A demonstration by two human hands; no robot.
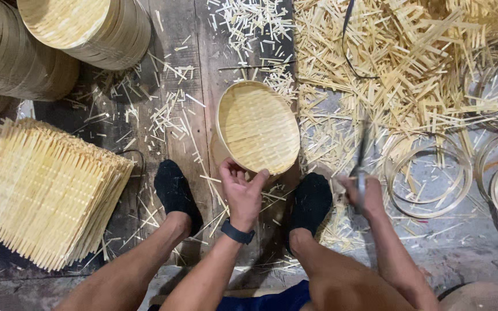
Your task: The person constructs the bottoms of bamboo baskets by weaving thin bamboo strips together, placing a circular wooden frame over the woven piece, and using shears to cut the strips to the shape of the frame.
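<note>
Stack of woven bamboo mats [44, 190]: near left. Left hand [242, 190], palm up, fingers clasping the near rim of the round bamboo steamer basket [257, 128] at centre. Right hand [363, 193], blurred, clenched on a thin dark tool [362, 155]. Bamboo rings [430, 175]: right.

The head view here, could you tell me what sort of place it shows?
Probably a bamboo steamer workshop, worked on the floor. The left hand grips a round woven steamer tray; square woven mats are stacked at left, bamboo offcuts litter the ground, and loose bamboo rings lie beside the blurred right hand.
</note>
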